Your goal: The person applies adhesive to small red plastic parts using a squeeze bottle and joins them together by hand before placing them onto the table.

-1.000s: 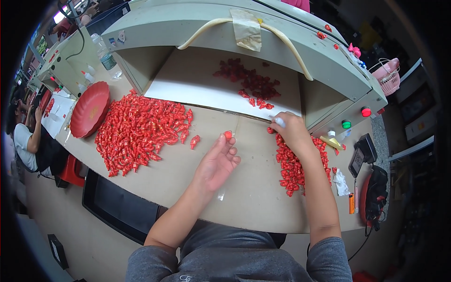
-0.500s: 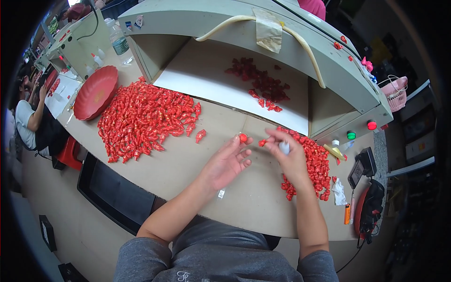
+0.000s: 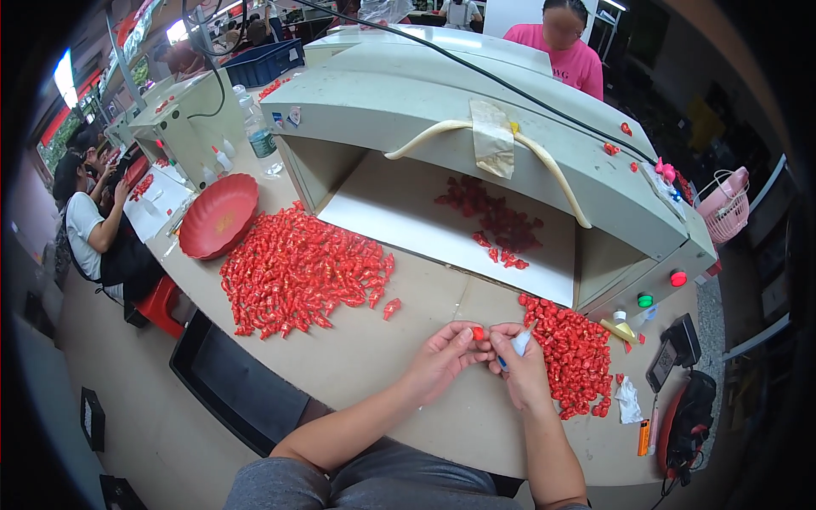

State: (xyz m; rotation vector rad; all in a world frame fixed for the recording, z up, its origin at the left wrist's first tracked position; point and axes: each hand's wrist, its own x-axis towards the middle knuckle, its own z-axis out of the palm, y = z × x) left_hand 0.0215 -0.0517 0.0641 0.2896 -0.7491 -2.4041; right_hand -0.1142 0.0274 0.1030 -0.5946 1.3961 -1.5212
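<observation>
My left hand [image 3: 442,359] pinches a small red plastic piece [image 3: 478,333] between thumb and fingertips. My right hand [image 3: 520,374] is closed around a small white squeeze bottle [image 3: 521,341] with a narrow tip and a bit of blue. Its fingertips meet the left hand's at the red piece, and whether they hold a second piece is hidden. Close by my right hand lies a heap of small red pieces [image 3: 578,357]. Farther left spreads a larger pile of red and gold pieces [image 3: 297,272], with a single one [image 3: 391,308] apart from it.
A pale open-fronted metal box [image 3: 374,93] stands across the table's back, red pieces [image 3: 493,217] inside. A red scalloped bowl [image 3: 219,217] sits at left. An orange lighter [image 3: 643,438], crumpled tissue [image 3: 627,399] and black device [image 3: 663,365] lie right. Co-workers sit beyond.
My hands have come together, the right bringing its red piece to the one in the left. The view has tilted up, so more of the room and a co-worker in pink show.
</observation>
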